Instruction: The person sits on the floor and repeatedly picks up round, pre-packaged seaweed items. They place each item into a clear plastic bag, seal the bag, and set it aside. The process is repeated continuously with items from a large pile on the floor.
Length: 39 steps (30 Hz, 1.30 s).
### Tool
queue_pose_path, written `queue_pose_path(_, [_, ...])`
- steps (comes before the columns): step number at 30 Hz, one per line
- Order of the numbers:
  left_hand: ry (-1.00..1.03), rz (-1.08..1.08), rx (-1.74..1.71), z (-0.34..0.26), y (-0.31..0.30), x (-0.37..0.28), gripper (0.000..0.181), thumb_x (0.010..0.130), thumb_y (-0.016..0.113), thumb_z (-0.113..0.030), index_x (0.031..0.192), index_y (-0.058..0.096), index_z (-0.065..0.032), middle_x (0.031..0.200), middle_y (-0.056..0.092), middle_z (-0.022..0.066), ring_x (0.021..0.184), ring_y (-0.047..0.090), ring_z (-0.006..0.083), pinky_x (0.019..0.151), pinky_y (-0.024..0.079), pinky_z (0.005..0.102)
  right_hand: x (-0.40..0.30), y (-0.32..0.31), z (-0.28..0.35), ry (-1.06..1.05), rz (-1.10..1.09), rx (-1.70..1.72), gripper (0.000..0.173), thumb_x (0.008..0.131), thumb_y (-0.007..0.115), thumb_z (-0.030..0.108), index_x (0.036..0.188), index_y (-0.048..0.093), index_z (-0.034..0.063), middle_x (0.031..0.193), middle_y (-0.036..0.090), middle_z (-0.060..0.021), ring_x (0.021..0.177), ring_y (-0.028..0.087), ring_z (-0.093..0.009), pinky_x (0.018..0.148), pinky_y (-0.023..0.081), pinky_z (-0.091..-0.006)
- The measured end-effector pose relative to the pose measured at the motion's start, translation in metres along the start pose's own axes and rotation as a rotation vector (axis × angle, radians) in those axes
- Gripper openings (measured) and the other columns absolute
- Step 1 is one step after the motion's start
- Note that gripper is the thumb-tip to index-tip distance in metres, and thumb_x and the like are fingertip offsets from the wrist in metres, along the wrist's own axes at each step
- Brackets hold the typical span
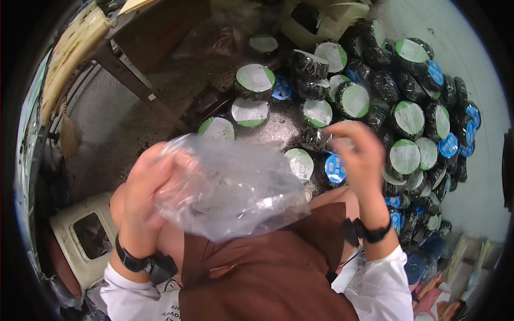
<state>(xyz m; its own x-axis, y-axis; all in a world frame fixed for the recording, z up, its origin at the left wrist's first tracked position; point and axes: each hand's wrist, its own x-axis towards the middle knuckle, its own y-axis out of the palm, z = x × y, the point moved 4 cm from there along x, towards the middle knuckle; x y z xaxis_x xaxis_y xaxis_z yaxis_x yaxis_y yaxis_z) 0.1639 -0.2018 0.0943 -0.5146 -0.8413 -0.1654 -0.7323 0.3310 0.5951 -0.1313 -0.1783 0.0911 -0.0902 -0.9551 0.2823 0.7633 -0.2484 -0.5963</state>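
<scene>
My left hand (pixel 146 188) grips one side of a clear plastic bag (pixel 249 192). Some of its fingers show through the film. The bag hangs loosely above my lap, which a brown apron (pixel 265 277) covers, and no contents can be seen in it. My right hand (pixel 359 156) is raised to the right of the bag, apart from it and blurred by motion. Its fingers curve with a gap to the thumb, and nothing shows between them. Just beyond it lie black plastic-wrapped bundles with round labels, one with a blue label (pixel 335 168) and one green and white (pixel 299 165).
A large heap of similar wrapped bundles (pixel 407 116) leans toward the pale wall (pixel 474 120) at right. A beige plastic stool (pixel 66 236) stands at left, another (pixel 289 24) at the back. Another person (pixel 433 297) sits at lower right. A brush (pixel 69 134) hangs at left.
</scene>
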Motion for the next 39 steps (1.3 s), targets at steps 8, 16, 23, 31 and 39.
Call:
queue_pose_path(8, [-0.028,-0.185,-0.195,0.013,-0.051,0.091,0.039,0.097,0.034,-0.017,0.130,0.037,0.0040,0.048,0.030,-0.0057,0.036,0.024,0.0028,0.035,0.022,0.0166,-0.016,0.164,-0.020,-0.115,1.267,0.253,0.016,0.075,0.057,0.008,0.088,0.064,0.0002,0.082,0.064,-0.0117,0.075,0.062,-0.021,0.070,0.049,-0.0328])
queue_pose_path(16, [-0.385,-0.343,-0.208,0.046,-0.069,0.100,0.043,0.096,0.037,-0.021,0.131,0.036,0.0049,0.047,0.031,-0.0026,0.036,0.023,0.0054,0.036,0.022,0.0193,0.098,0.294,-0.279,1.240,-0.217,1.284,0.074,0.080,0.063,0.045,0.138,0.026,0.0157,0.141,0.019,-0.0148,0.126,0.026,-0.040,0.092,0.035,-0.0589])
queue_pose_path(23, [-0.399,-0.516,-0.098,0.043,-0.090,0.101,0.039,0.094,0.039,-0.020,0.127,0.041,0.0019,0.055,0.039,-0.0004,0.042,0.034,0.0067,0.040,0.032,0.0196,0.137,0.361,-0.297,1.194,-0.726,1.281,0.063,0.078,0.066,0.040,0.128,0.037,0.0143,0.129,0.043,-0.0062,0.112,0.044,-0.031,0.086,0.034,-0.0600])
queue_pose_path(31, [-0.349,-0.475,0.899,0.022,-0.105,0.101,0.039,0.085,0.046,-0.006,0.123,0.040,-0.0023,0.076,0.050,0.0022,0.061,0.049,0.0121,0.056,0.041,0.0220,0.097,0.266,-0.209,0.964,-0.331,1.740,0.042,0.087,0.057,0.030,0.119,0.045,0.0063,0.107,0.056,-0.0102,0.088,0.057,-0.024,0.081,0.048,-0.0353])
queue_pose_path(39, [-0.323,-0.295,0.134,0.026,-0.065,0.084,0.047,0.095,0.040,-0.025,0.137,0.027,-0.0071,0.047,0.032,-0.0063,0.034,0.029,0.0033,0.031,0.024,0.0171,0.019,0.201,-0.015,-0.189,0.692,-0.143,0.043,0.074,0.058,0.012,0.117,0.051,0.0114,0.110,0.056,-0.0125,0.098,0.054,-0.030,0.080,0.047,-0.0377])
